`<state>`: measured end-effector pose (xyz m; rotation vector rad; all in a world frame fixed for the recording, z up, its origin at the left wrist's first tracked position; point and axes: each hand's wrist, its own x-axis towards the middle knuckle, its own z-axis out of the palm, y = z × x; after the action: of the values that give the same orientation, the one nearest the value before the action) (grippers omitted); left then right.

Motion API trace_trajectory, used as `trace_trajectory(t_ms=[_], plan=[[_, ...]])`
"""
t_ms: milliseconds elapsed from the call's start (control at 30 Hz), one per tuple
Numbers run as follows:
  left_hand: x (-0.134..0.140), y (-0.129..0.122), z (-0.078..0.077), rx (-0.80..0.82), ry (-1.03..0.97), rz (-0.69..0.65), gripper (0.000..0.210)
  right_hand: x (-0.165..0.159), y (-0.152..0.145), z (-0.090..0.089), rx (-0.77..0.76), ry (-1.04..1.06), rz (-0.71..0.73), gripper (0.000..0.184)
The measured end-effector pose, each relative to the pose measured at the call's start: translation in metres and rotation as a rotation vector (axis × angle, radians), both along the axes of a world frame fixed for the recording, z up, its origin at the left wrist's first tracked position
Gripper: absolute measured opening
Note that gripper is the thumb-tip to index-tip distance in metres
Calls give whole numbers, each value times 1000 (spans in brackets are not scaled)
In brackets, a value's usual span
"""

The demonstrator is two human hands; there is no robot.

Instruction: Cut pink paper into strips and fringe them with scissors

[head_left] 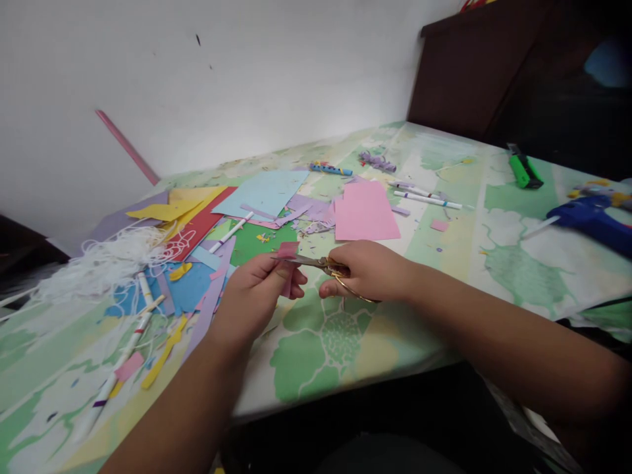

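Between the thumb and fingers of my left hand (257,289) is pinched a small piece of pink paper (288,249). My right hand (370,270) is closed around the gold handles of a pair of scissors (316,262). The blades point left and meet the pink paper near my left fingertips; whether they cut through it is too small to tell. Both hands hover over the near edge of the table. Beyond them lies a larger pink sheet (368,210), with purple paper scraps (311,209) beside it.
A tangle of white string (108,260) lies at left near blue paper (190,289) and several white markers (232,232). A light-blue sheet (264,191) is at the back. To the right are a green box cutter (524,168) and a blue glue gun (592,220).
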<state>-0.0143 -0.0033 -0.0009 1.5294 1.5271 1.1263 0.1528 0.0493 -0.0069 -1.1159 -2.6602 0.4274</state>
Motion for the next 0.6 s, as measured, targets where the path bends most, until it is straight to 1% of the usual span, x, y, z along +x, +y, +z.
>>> trace_trajectory(t_ms=[100, 600], plan=[[0, 0, 1, -3, 13, -10, 18, -1, 0, -1, 7, -1, 8, 51], [1, -1, 1, -41, -100, -27, 15, -1, 3, -3, 99, 14, -32, 50]])
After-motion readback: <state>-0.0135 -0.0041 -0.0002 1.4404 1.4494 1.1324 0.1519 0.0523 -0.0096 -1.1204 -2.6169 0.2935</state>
